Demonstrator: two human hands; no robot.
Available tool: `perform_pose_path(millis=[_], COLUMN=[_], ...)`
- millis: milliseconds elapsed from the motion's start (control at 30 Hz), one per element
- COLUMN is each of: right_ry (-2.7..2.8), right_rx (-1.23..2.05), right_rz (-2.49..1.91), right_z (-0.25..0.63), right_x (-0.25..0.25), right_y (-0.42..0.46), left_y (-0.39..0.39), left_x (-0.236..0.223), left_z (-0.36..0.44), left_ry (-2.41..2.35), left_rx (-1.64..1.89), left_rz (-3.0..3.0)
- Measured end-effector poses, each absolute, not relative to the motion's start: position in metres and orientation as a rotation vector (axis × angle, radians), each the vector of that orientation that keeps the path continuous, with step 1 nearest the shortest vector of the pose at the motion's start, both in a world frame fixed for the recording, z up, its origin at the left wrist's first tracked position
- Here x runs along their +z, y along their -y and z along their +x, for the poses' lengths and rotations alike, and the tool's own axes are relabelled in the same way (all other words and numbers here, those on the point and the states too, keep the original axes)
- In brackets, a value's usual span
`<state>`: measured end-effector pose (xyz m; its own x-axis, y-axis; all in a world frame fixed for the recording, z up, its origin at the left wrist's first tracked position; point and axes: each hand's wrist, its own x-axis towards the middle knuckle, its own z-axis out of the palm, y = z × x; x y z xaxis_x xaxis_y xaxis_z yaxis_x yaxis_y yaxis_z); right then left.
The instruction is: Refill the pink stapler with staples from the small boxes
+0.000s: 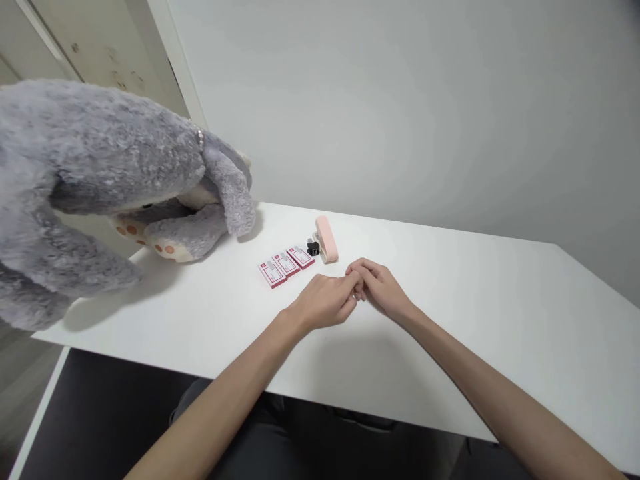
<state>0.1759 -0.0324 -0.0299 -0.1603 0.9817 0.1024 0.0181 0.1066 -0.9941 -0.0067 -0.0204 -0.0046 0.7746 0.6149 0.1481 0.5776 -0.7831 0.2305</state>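
White counter (465,313) in front. Reach over its near edge with both bare forearms (445,347) and bring the hands together above the middle of it. Hold left hand (327,298) against right hand (379,283), touching at the fingers, both closed with fingers curled inward. Cannot tell of anything small enclosed between them, nor of contact with the surface below. Just beyond the hands, see a pale pink stapler (327,239) on the counter, long side pointing away, near end close to the right fingers. Right beside it on the left, a small black item (313,249) with a grey part, too small to name. Next to that, find three red-and-white boxes (286,264) lying flat in a slanting row, close side by side, grey marks on top. Farther left, a large grey plush toy (125,147) with shaggy fur, orange paw pads (170,249) and a string of pale beads (201,140). Behind everything, a plain grey wall (375,113).
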Motion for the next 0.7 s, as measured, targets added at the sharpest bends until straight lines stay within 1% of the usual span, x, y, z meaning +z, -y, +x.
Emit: perform_pose_path(millis=[700], right_ry=[1.387], right_rx=[1.239], right_rz=[-1.071], right_z=[0.1769], right_x=[-0.0305], right_y=[0.0321], left_y=[0.0201], left_x=[-0.0047], left_z=[-0.0067], left_ry=[-0.930], left_rx=[0.334], left_rz=[2.799])
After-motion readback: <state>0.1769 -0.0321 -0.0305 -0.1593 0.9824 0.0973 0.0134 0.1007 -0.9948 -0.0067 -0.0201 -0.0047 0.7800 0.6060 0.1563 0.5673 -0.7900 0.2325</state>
